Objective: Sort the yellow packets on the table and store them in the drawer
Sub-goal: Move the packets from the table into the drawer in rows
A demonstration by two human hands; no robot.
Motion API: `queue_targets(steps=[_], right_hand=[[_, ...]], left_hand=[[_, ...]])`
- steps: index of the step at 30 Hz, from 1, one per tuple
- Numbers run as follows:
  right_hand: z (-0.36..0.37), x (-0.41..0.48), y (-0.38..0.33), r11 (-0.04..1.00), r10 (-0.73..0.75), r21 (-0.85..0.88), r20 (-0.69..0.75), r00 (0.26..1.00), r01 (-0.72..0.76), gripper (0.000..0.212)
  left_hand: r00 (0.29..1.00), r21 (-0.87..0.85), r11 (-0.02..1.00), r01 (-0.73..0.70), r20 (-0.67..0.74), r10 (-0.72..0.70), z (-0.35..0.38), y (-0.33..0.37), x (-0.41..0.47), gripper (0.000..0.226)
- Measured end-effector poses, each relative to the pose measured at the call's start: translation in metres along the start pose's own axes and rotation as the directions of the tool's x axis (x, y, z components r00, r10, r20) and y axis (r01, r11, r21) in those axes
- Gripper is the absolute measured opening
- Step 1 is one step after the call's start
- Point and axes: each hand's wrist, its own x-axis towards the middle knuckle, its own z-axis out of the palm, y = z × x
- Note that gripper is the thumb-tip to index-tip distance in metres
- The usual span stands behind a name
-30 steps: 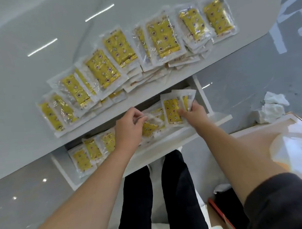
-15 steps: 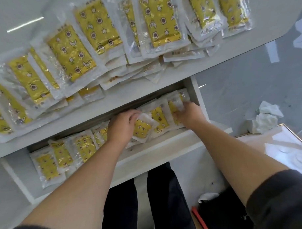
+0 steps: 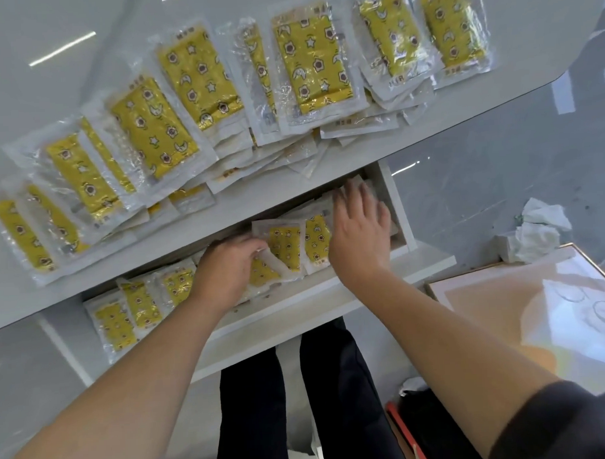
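Note:
Several yellow packets [image 3: 309, 61] in clear wrappers lie in overlapping piles along the white table [image 3: 33, 111]. Below its edge the white drawer [image 3: 297, 315] stands pulled out, with a row of yellow packets in the drawer [image 3: 284, 245] leaning against one another. My left hand [image 3: 227, 269] rests on the packets in the middle of the drawer, fingers bent over them. My right hand [image 3: 359, 227] hovers over the drawer's right end with fingers spread and straight, blurred by motion, holding nothing.
Crumpled white tissue [image 3: 534, 231] lies on the grey floor at right. A pale board with a gold rim [image 3: 536, 289] sits at the lower right. My legs [image 3: 293, 401] stand under the drawer. A red and black object [image 3: 414, 428] lies by my feet.
My right hand has let go of the packets at the drawer's right end and lifted with fingers spread. My left hand stays on the middle packets. The camera has moved closer.

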Motion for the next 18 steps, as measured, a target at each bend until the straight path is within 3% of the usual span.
queue_targets(steps=[3,7,13,18], right_hand=[[0.008,0.010,-0.027,0.984,-0.171,0.057,0.071,0.983,0.167,0.069],[0.024,0.027,-0.058,0.964,-0.265,0.038,0.153,0.952,0.262,0.065],[0.030,0.041,-0.084,0.925,-0.374,-0.029,0.100,0.922,0.379,0.053],[0.036,0.029,-0.089,0.880,-0.466,-0.047,0.106,0.879,0.472,0.053]], left_hand=[[0.993,0.134,0.990,0.050,0.100,-0.064,-0.005,-0.018,-0.001,0.028],[0.968,0.268,0.961,0.068,0.214,-0.128,0.001,-0.047,0.006,0.034],[0.965,0.268,0.950,0.161,0.157,-0.208,0.011,-0.069,0.007,0.027],[0.994,0.223,0.972,0.070,0.069,-0.087,0.010,-0.077,-0.006,0.047]])
